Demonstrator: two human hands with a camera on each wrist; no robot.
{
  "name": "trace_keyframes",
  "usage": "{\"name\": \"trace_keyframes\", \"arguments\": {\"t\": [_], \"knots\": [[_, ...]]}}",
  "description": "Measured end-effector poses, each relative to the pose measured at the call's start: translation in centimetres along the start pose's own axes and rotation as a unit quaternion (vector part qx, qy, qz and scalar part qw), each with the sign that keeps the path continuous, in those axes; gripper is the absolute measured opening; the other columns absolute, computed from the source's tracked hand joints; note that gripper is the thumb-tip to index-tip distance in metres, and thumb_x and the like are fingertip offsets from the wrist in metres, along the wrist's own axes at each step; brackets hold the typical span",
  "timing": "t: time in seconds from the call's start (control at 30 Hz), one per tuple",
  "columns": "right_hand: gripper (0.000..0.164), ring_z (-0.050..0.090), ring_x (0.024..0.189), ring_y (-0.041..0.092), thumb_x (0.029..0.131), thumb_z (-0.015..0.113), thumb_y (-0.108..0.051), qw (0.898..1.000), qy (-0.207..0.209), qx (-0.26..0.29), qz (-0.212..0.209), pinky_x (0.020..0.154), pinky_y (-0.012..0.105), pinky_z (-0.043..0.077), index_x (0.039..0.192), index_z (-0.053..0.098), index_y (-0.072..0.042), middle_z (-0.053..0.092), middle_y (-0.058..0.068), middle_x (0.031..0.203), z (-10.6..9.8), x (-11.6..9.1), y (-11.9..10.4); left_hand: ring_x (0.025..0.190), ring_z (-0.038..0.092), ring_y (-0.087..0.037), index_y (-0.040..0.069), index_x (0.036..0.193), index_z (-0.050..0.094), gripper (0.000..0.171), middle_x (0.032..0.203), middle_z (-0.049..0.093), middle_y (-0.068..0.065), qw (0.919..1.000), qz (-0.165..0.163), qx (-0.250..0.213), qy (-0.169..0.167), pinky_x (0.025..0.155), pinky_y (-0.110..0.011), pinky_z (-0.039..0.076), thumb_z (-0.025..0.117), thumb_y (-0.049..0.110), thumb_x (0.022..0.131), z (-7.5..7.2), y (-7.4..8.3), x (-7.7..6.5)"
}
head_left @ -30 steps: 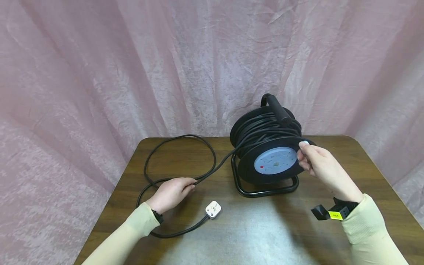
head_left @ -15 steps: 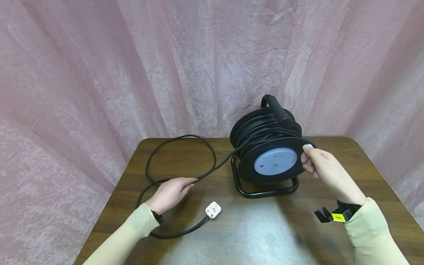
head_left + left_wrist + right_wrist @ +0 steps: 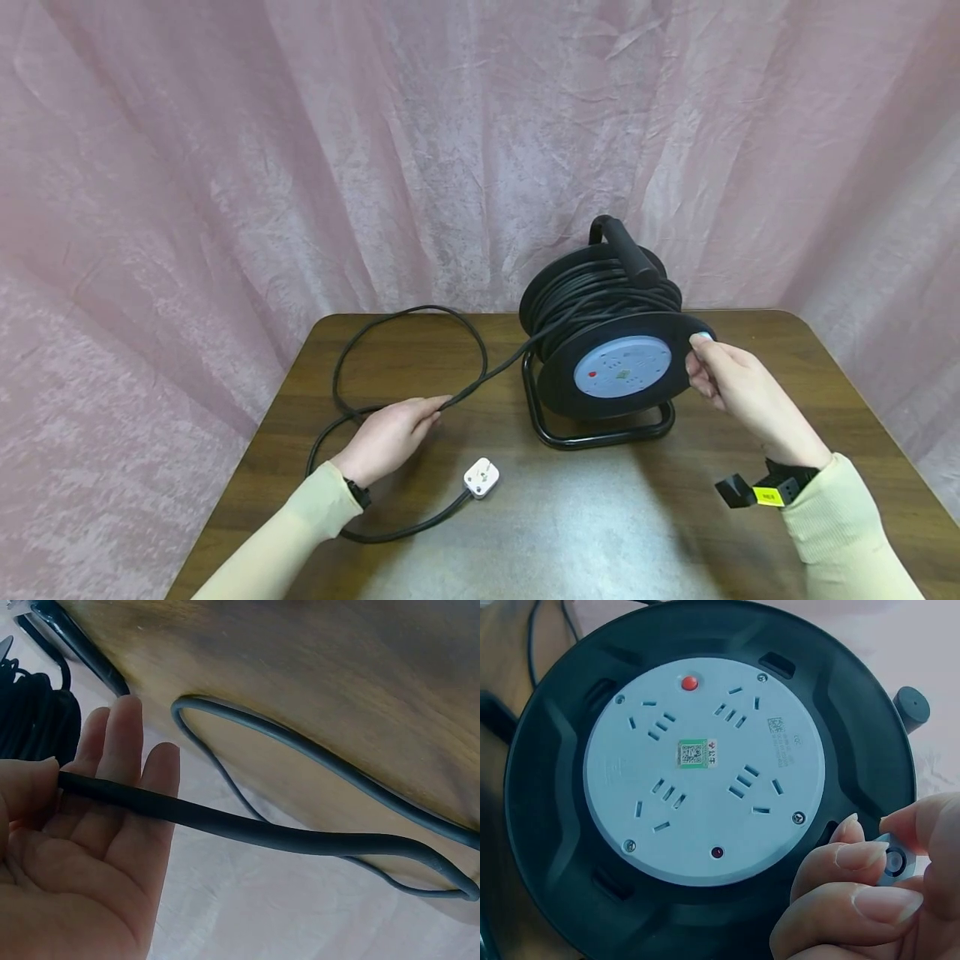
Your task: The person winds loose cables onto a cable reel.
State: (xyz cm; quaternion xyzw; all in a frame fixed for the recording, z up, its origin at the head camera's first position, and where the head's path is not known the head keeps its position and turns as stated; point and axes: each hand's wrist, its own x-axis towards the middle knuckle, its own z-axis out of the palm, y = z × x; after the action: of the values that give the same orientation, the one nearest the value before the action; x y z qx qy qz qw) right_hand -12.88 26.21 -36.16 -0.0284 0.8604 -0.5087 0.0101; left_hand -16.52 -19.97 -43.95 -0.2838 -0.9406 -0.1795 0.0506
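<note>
The cable reel [image 3: 622,367] is placed near the desk's [image 3: 795,358] back edge, toward the right corner; its small knob [image 3: 894,862] is pinched by the right hand [image 3: 723,372]. The cable [image 3: 300,841] is pinched by the left hand [image 3: 393,437]; during turning, it should be guided lightly taut, without any twist

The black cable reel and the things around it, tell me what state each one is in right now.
Round black cable reel, standing upright, partly wound.
Thin black cable, partly wound, partly loose on the brown wooden table.
Square white plug, lying on the table, unplugged.
Round pale blue socket panel, nothing plugged in.
Round red button, unclear if pressed.
Left hand, holding the cable.
Right hand, pinching the reel's small pale round knob.
</note>
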Motion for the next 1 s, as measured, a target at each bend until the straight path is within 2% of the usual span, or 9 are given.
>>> {"name": "trace_keyframes", "arguments": {"t": [0.13,0.4,0.57,0.7,1.0], "knots": [[0.059,0.042,0.055,0.013,0.108,0.03,-0.05,1.0,0.002,-0.006,-0.003,0.047,0.03,0.036,0.098,0.052,0.004,0.046,0.003,0.068,0.0,0.0,0.2,0.106,0.064,-0.012,0.017,0.137,0.061,0.037,0.118,0.07,0.001,1.0,0.004,-0.002,0.002,0.089,-0.039,0.052,0.062,0.017,0.1,0.0,0.2,0.0],[0.059,0.043,0.057,0.012,0.107,0.032,-0.051,1.0,-0.002,0.01,0.014,0.047,0.029,0.036,0.098,0.051,0.004,0.046,0.002,0.069,-0.1,-0.1,0.7,0.103,0.064,-0.009,0.014,0.139,0.058,0.036,0.107,0.073,0.003,0.9993,-0.014,-0.028,-0.018,0.09,-0.04,0.052,0.056,0.019,0.103,0.1,0.1,-0.2],[0.061,0.042,0.057,0.011,0.107,0.031,-0.052,1.0,-0.004,0.005,0.018,0.047,0.029,0.036,0.098,0.051,0.005,0.046,0.002,0.068,-0.1,-0.1,1.1,0.092,0.06,-0.005,0.014,0.138,0.059,0.035,0.108,0.067,0.005,0.9995,0.001,-0.03,-0.004,0.082,-0.034,0.052,0.055,0.018,0.103,0.2,0.1,-0.2],[0.061,0.04,0.055,0.011,0.107,0.03,-0.052,1.0,-0.006,0.005,0.026,0.047,0.029,0.035,0.098,0.051,0.004,0.045,0.001,0.068,0.0,-0.1,1.5,0.085,0.056,-0.003,0.014,0.137,0.06,0.034,0.103,0.064,0.005,0.9993,0.0,-0.036,-0.009,0.077,-0.03,0.051,0.055,0.015,0.103,0.2,0.1,-0.4],[0.06,0.043,0.057,0.013,0.107,0.03,-0.053,0.999,-0.007,-0.009,0.036,0.052,0.03,0.039,0.097,0.052,0.002,0.047,0.002,0.07,0.1,-0.3,2.6,0.092,0.06,0.0,0.015,0.131,0.064,0.029,0.105,0.069,0.006,0.9988,-0.017,-0.04,-0.021,0.085,-0.033,0.052,0.055,0.021,0.104,0.1,0.2,-0.4]]}}
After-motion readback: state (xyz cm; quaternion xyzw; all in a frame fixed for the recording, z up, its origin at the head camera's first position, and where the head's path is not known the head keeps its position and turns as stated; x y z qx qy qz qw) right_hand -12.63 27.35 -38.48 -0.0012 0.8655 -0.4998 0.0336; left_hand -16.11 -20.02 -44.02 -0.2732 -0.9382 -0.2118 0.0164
